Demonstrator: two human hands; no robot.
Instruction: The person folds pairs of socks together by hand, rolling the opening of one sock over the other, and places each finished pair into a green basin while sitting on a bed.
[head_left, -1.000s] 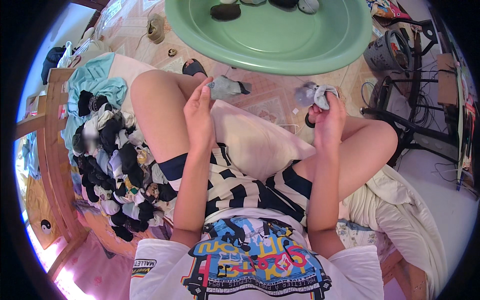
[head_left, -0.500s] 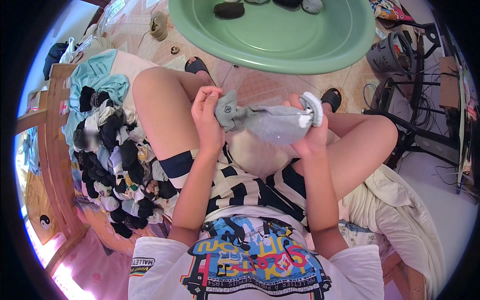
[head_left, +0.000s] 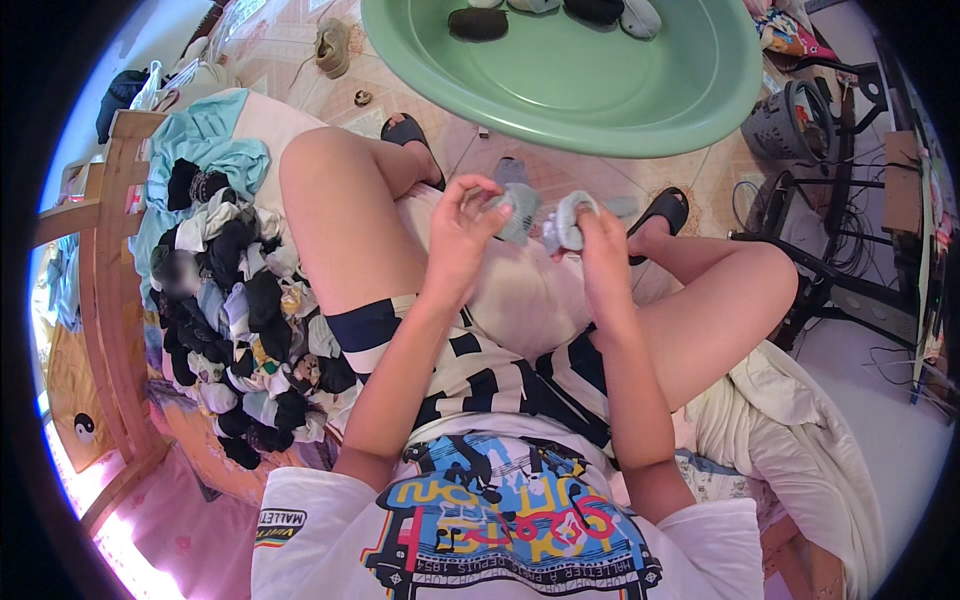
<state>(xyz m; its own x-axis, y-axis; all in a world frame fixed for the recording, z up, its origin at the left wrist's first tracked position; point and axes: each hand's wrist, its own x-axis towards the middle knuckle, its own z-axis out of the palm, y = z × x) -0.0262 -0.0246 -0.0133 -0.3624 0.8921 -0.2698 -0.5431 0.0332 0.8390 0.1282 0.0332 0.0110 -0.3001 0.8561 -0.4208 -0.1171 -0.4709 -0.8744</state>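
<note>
Over the gap between my knees, my left hand [head_left: 470, 230] pinches a grey sock [head_left: 518, 215] between thumb and fingers. Its far end points away from me, toward the floor. Beside it, my right hand [head_left: 603, 250] is closed round a bunched light grey sock [head_left: 562, 228] with a pale rolled cuff. A small gap separates the two grey pieces. Past my hands stands a large green basin [head_left: 560, 120]. Inside it lie several rolled socks, among them a dark one [head_left: 478, 24] and a light grey one [head_left: 640, 18].
A big heap of mixed socks [head_left: 240, 310] lies left of my thigh, beside a light blue cloth [head_left: 200, 135] and a wooden rail [head_left: 115, 290]. To the right are a grey bucket [head_left: 790, 125] and a black metal frame [head_left: 850, 270]. A beige shoe [head_left: 332, 48] sits on the tiles.
The grey sock fabric stretched between my hands is now two separate pieces, one in each hand. My hands have come closer together, and the right-hand piece is bunched up.
</note>
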